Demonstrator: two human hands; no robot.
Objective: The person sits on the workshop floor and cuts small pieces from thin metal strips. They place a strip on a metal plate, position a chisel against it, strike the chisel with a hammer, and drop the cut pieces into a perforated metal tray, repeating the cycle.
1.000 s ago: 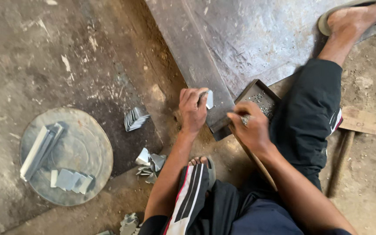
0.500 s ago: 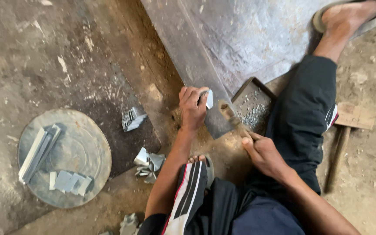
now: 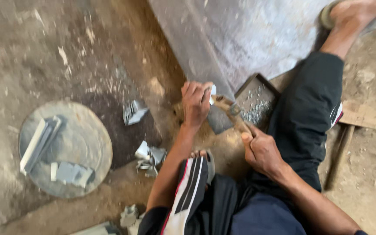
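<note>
You see two hands: left hand [image 3: 195,102] and right hand [image 3: 261,151]. One hammer [image 3: 233,114], one small metal tray [image 3: 256,100], one round metal disc [image 3: 66,148], one large metal sheet [image 3: 240,39], two bare feet, one wooden mallet [image 3: 349,135].

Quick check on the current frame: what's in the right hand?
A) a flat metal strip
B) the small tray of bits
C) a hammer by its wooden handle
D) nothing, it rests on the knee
C: the right hand grips the wooden handle of a hammer, whose head is up by the small pale piece that the left hand pinches, beside the tray.
</note>
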